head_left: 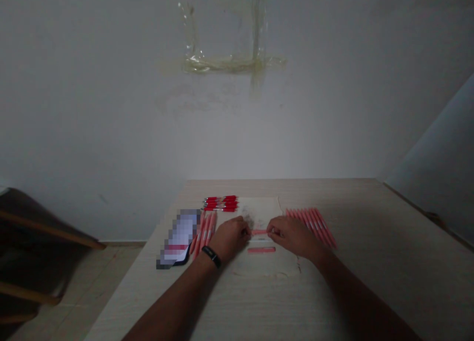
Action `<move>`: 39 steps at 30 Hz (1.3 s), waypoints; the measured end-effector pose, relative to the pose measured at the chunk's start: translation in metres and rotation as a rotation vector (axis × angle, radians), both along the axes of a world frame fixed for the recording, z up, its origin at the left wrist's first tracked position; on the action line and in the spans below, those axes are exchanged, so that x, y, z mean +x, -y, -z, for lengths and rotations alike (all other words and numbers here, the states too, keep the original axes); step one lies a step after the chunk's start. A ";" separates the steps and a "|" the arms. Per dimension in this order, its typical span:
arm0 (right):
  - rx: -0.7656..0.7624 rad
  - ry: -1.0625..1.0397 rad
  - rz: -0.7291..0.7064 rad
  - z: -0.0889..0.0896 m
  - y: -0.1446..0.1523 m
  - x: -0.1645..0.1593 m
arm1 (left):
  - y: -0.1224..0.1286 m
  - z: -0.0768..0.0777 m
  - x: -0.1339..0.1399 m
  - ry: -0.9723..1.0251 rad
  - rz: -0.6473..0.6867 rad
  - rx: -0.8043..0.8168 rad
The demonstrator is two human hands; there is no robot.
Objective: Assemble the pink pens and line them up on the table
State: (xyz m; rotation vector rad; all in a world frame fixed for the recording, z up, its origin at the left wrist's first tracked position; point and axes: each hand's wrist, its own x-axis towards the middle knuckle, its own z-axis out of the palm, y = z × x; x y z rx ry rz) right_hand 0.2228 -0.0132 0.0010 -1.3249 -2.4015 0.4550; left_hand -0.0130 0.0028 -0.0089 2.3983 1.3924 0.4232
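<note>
Left hand (230, 238): forearm enters from the lower left and runs up over the surface (370, 282); the hand lies palm down, knuckles toward the camera, a dark wristband (211, 256) on the wrist. Its fingertips pinch the left end of a pink pen part (259, 232).
Right hand (292, 235): forearm enters from the lower right; the hand lies palm down, mirroring the other, with its fingertips closed on the right end of the same pink pen part.
Grip: both hands are clamped on the one pink pen part, which bridges the short gap between them, level and just above a pale sheet (264, 210).
Second pink piece (261, 250): lies flat on the pale sheet, just nearer the camera than the held part, apart from both hands.
Pink pens, right (313, 225): a row laid side by side, slanting, just beside the right hand.
Pink pens, left (203, 232): a smaller row beside the left hand, partly covered by it.
Red pens (221, 203): a bundle lying crosswise at the far left edge of the pale sheet.
Hard to make out: the scene is dim; the fingertips hide both ends of the held part; a dark smudge on the sheet behind the hands cannot be identified; a flat object (178, 240) left of the pens is blurred out.
</note>
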 end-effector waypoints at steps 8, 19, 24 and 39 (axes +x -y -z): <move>0.021 -0.043 0.042 -0.002 -0.007 0.016 | -0.010 -0.008 -0.014 0.063 -0.053 0.062; 0.074 -0.078 0.206 -0.002 -0.022 0.046 | -0.025 -0.016 -0.030 0.150 -0.124 0.171; 0.070 -0.071 0.191 -0.002 -0.021 0.045 | -0.024 -0.016 -0.030 0.125 -0.126 0.150; 0.027 -0.099 0.209 0.002 -0.022 0.045 | -0.022 -0.018 -0.028 0.090 -0.125 0.165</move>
